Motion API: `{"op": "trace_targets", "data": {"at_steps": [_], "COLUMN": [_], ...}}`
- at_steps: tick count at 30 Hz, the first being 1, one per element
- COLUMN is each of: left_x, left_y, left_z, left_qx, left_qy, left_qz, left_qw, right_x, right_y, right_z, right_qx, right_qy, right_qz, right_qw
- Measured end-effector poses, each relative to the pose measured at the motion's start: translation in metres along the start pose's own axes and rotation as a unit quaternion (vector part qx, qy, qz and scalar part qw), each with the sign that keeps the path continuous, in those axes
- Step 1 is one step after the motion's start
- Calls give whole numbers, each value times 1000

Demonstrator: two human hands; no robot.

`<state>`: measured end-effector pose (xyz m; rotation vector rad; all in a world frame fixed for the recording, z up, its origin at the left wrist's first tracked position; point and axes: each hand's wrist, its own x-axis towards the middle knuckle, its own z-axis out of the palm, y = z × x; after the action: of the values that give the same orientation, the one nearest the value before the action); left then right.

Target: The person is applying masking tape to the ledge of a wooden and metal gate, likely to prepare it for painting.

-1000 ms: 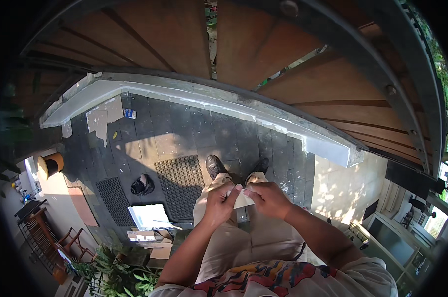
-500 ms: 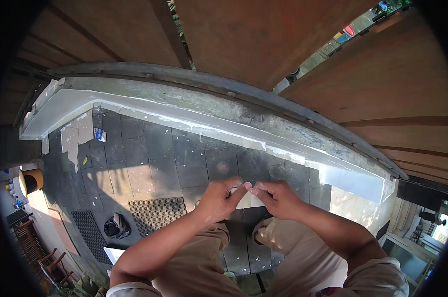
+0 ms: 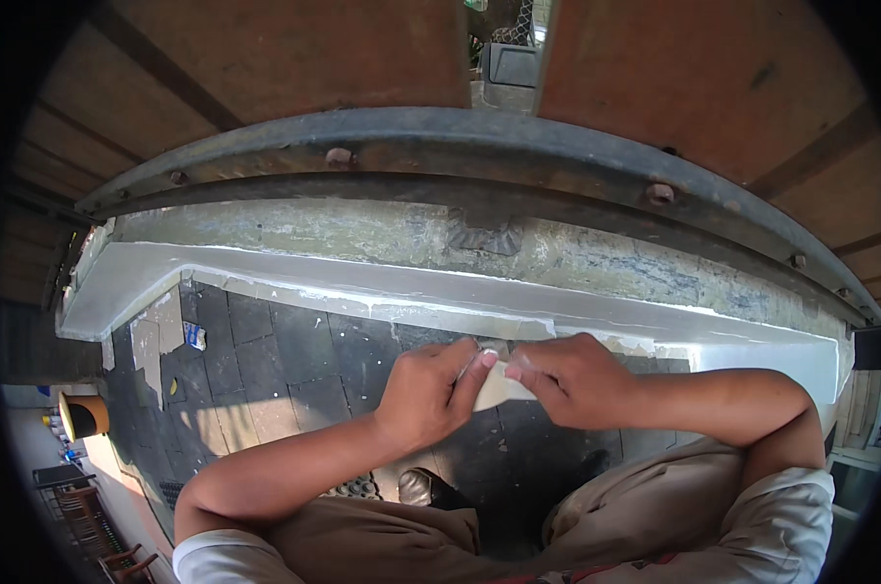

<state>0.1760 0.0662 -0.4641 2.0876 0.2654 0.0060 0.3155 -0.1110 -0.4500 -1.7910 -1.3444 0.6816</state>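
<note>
In front of the white-painted ledge (image 3: pixel 440 289), my two hands meet over the dark tiled floor. My left hand (image 3: pixel 429 391) is closed, thumb and fingers pinching one side of a small cream-coloured strip (image 3: pixel 496 387), like paper or tape. The strip's other side is pinched between the thumb and fingers of my right hand (image 3: pixel 578 380), its thumb close to the left one. White smears mark the fingertips. Most of the strip's upper part hides behind the thumbs, and its exact kind is unclear.
Above the ledge runs a bolted metal rail (image 3: pixel 499 161) under brown panels (image 3: pixel 294 58). Pale sheets (image 3: pixel 148 346) and a blue-and-white packet (image 3: pixel 195 337) lie on the tiles (image 3: pixel 304 355) at left. A yellow-topped dark tub (image 3: pixel 88 415) stands farther left, near wooden chairs (image 3: pixel 90 516).
My view has turned right and come nearer the wall, so the rail looms larger. My forearms have spread to a flatter angle; both hands still pinch the strip.
</note>
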Motion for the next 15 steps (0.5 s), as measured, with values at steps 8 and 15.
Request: {"op": "trace_targets", "data": {"at_steps": [8,15], "left_x": [18,17], "left_y": [16,7], "left_z": [-5,1], "left_qx": [131,99], "left_qy": [75,56], "left_qz": [110,64], "left_qw": [982,991], "right_x": [0,1], "right_y": [0,4], "right_z": [-17,-15], "right_qx": [19,-7], "right_qy": [16,2], "right_qz": [27,20], "right_qw": [999,1000]}}
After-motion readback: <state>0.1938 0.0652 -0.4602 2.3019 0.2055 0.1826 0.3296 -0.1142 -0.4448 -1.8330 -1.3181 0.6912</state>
